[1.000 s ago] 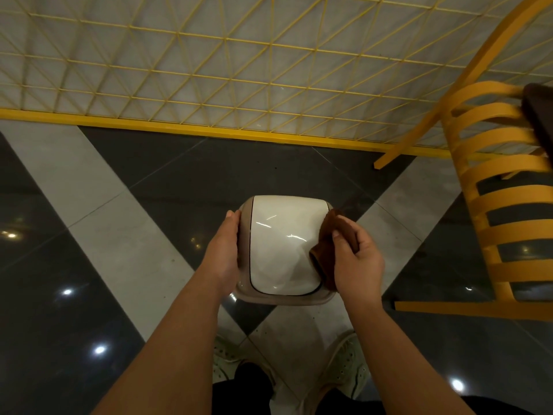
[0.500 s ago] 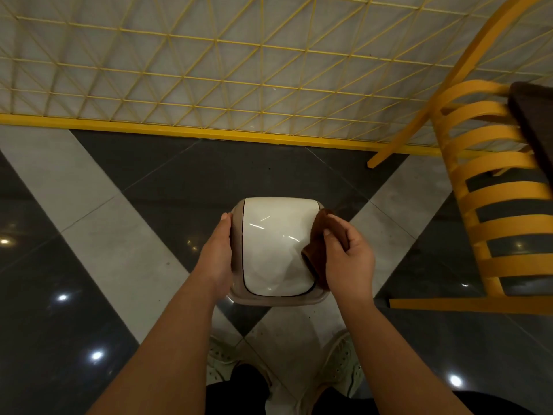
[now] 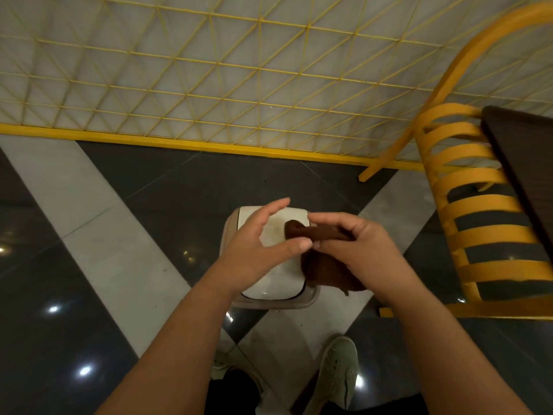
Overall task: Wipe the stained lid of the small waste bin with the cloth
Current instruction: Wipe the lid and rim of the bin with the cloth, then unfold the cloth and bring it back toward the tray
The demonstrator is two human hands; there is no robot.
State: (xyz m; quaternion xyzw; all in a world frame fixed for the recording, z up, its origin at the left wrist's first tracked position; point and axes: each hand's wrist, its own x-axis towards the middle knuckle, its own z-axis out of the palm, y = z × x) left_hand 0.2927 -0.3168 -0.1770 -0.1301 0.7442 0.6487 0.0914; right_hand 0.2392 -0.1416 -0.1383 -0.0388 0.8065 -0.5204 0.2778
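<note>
The small waste bin stands on the floor below me, beige with a glossy white lid. A faint stain shows on the lid between my hands. My right hand hovers above the lid's right half and pinches a dark brown cloth. One end of the cloth sticks out to the left and the rest hangs down over the bin's right edge. My left hand is raised over the lid's left half, fingers spread, with its thumb tip right at the cloth. My hands hide much of the lid.
A yellow slatted chair stands close on the right, with a dark tabletop over it. A yellow lattice fence runs across the back. My shoes are just behind the bin on the glossy tiled floor.
My left hand has let go of the bin's left side and risen over the lid. My right hand has lifted the cloth off the lid's right edge, and the cloth now hangs partly unfolded.
</note>
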